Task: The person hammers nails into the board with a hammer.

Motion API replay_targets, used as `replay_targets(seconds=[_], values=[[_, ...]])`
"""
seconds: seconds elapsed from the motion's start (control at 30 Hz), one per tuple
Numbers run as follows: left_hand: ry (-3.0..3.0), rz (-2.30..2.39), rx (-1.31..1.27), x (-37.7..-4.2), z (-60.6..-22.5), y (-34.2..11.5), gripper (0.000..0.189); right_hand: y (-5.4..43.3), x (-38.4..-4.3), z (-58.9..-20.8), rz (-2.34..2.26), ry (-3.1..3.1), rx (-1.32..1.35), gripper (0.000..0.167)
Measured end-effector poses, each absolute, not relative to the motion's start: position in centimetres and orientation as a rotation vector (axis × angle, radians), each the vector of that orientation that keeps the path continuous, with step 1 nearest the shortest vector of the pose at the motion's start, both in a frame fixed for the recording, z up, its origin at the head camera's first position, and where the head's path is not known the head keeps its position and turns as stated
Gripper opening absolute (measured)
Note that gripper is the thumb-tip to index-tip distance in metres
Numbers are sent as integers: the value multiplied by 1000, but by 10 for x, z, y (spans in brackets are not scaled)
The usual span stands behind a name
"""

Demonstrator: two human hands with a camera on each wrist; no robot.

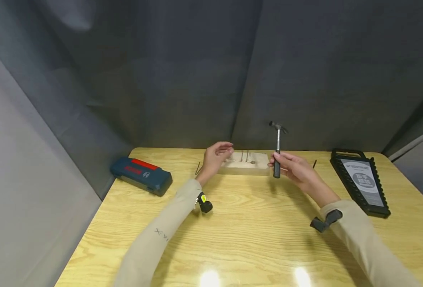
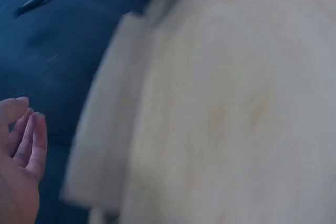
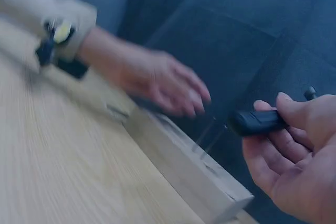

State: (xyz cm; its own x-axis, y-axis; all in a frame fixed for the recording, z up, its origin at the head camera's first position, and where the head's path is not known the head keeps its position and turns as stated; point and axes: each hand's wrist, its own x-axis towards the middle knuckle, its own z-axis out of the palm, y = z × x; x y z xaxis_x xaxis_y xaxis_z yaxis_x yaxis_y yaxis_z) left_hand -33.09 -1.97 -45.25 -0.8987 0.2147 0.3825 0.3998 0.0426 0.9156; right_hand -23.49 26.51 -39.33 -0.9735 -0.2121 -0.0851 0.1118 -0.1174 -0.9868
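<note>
My right hand grips the black handle of a claw hammer, whose metal head points up. It is raised over the right end of a pale wooden block. Two thin nails stand upright in the block. Above the block's left end is my left hand, fingers loosely bent with nothing held. In the left wrist view, the left hand appears beside the block, apart from it. The right wrist view shows the hammer's handle end between thumb and fingers.
A blue case with red panel lies at the table's left. A black tool rack with a pale label lies at the right. Loose thin nails lie left of the block. A dark curtain hangs behind the table.
</note>
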Motion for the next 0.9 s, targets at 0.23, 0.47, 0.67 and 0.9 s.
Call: replay_targets(seconds=[0.23, 0.47, 0.67, 0.9], values=[[-2355, -1717, -458, -336, -429, -70, 19, 276, -239, -402, -1685, 2726, -349, 33], [-2745, -1453, -407, -326, -433, -92, 26, 267, -233, -411, -1295, 3213, -614, 18], [-2922, -1230, -409, -322, -440, -94, 25, 264, -232, -408, -1308, 3253, -544, 15], [-3010, -1032, -222, -320, -445, -93, 17, 262, -232, -408, -1177, 3352, -611, 18]])
